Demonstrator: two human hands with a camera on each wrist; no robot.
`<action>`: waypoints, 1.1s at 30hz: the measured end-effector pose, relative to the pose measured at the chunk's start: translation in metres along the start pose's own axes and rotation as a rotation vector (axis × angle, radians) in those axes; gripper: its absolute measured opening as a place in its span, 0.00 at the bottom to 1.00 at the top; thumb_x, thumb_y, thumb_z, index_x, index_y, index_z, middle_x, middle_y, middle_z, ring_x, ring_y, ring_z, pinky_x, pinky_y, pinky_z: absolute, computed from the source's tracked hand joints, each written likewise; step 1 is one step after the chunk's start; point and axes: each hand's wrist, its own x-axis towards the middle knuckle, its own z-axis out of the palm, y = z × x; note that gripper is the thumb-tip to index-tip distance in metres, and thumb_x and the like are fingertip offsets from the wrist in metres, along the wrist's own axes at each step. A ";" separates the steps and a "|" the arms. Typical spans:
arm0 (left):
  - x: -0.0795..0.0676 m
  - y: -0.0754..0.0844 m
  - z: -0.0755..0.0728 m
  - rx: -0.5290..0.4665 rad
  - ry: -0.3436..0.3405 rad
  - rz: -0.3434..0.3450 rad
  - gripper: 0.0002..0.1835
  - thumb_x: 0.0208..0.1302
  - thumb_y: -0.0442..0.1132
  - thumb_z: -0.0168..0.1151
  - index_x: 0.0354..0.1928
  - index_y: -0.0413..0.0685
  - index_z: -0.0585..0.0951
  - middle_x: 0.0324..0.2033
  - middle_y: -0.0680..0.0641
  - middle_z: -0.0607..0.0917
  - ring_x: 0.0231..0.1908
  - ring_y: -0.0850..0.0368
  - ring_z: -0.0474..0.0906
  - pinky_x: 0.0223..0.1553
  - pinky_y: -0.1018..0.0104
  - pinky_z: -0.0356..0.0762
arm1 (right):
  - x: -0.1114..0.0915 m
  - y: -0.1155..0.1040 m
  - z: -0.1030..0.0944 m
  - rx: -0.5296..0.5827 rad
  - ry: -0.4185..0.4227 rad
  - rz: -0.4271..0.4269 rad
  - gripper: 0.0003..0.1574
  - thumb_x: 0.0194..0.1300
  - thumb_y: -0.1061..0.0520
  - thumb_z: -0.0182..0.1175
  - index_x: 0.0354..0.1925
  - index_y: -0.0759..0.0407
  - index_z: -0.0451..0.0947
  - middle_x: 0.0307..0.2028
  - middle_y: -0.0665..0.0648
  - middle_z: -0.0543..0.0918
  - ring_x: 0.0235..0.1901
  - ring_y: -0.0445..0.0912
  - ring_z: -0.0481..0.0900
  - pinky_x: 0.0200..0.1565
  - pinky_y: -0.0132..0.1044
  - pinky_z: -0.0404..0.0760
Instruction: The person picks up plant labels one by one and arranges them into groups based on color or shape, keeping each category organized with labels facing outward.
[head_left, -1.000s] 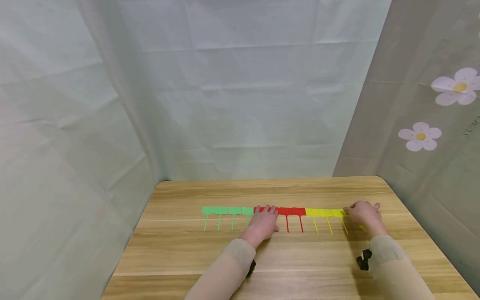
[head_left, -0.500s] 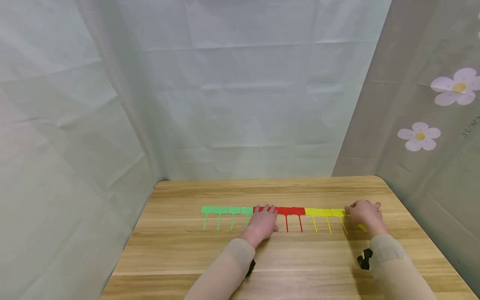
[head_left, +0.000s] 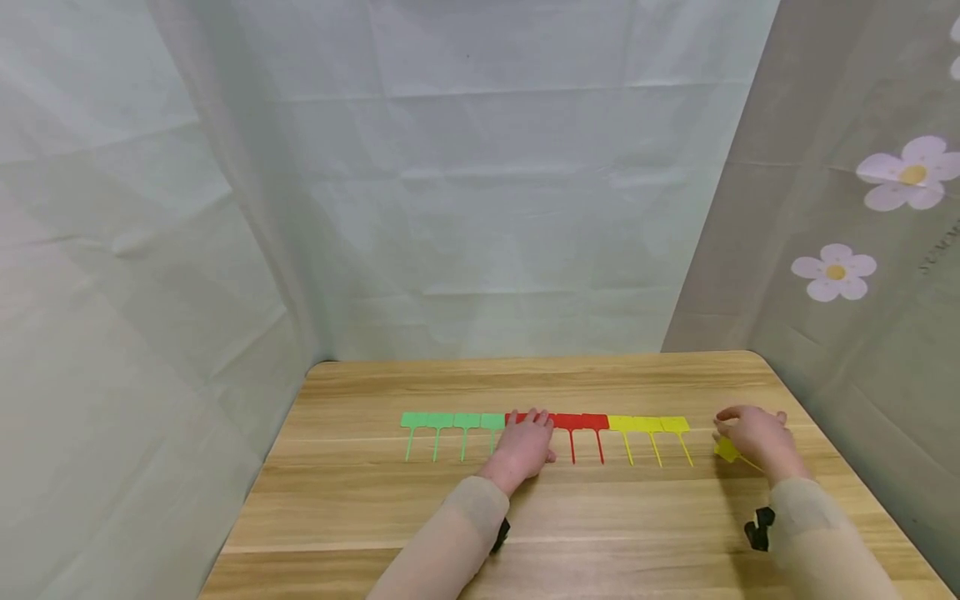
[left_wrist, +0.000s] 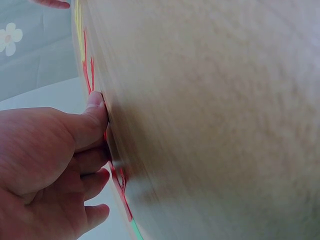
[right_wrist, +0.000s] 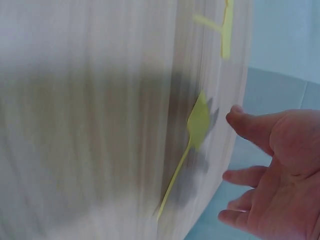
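Note:
A row of flat T-shaped plant labels lies on the table, stems toward me: several green labels [head_left: 441, 420] at left, red labels [head_left: 583, 421] in the middle, yellow labels [head_left: 648, 424] at right. My left hand [head_left: 521, 450] rests on the red part with its fingers extended, covering some of it. In the left wrist view, its thumb and fingertips touch the red labels' edge. A loose yellow plant label [head_left: 726, 451] lies slanted beyond the row's right end. Over it hovers my right hand [head_left: 761, 437]; the right wrist view shows its fingers apart from that label [right_wrist: 199, 122], holding nothing.
The wooden table [head_left: 600, 533] has rounded far corners. Pale cloth [head_left: 495, 208] hangs behind and at the left; a grey flowered cloth [head_left: 840, 350] borders the right side. A dark wrist device [head_left: 760, 529] sits by the right sleeve.
My right hand has left the last yellow label in the row and moved right, above the loose yellow label, which shows more now. My left hand stays in place.

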 end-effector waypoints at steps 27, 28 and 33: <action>-0.001 -0.001 0.000 0.019 -0.018 0.012 0.38 0.75 0.57 0.65 0.81 0.51 0.70 0.80 0.51 0.67 0.80 0.51 0.60 0.80 0.45 0.58 | -0.015 0.022 -0.005 -0.314 0.010 -0.202 0.38 0.66 0.49 0.75 0.70 0.60 0.79 0.61 0.82 0.77 0.64 0.92 0.57 0.52 0.82 0.72; 0.000 -0.001 0.000 0.022 -0.016 0.012 0.38 0.75 0.57 0.65 0.81 0.52 0.70 0.80 0.51 0.67 0.80 0.51 0.60 0.80 0.45 0.58 | -0.015 0.023 -0.005 -0.316 0.013 -0.204 0.38 0.66 0.48 0.75 0.70 0.60 0.79 0.62 0.82 0.77 0.64 0.92 0.57 0.52 0.82 0.72; 0.000 -0.002 0.000 0.023 -0.016 0.008 0.37 0.75 0.57 0.65 0.81 0.52 0.70 0.80 0.51 0.67 0.80 0.51 0.59 0.80 0.46 0.58 | -0.013 0.025 -0.005 -0.321 0.014 -0.210 0.40 0.65 0.46 0.76 0.69 0.60 0.80 0.61 0.82 0.76 0.64 0.91 0.59 0.52 0.83 0.72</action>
